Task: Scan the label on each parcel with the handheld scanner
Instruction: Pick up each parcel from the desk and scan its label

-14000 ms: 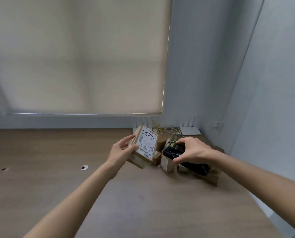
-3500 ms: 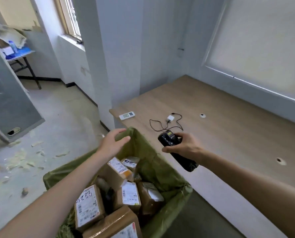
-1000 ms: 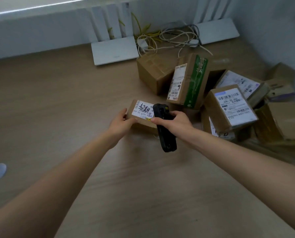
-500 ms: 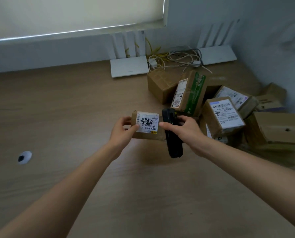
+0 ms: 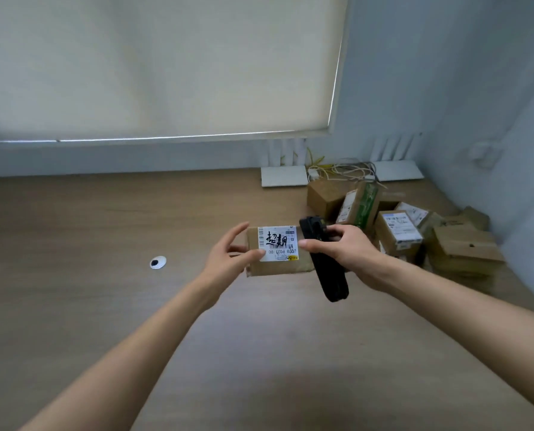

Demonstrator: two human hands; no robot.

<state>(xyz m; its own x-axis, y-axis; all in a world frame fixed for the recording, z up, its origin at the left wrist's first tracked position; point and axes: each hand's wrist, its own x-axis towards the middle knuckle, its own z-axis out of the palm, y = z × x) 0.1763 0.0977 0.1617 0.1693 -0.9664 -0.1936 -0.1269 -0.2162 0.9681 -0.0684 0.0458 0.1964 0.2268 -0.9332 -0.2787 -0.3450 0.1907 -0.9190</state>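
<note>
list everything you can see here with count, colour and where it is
held parcel: 1, brown with white label, lifted over the desk, centre
scanner: 1, black, right of the held parcel
parcel pile: several, exact count unclear, brown, desk's far right corner
routers: 2, white, against the back wall
cables: a tangle, yellow and white, between the routers
desk: 1, wood
blind: 1, cream, above the desk
left hand: 1, holds the parcel
right hand: 1, grips the scanner
</note>
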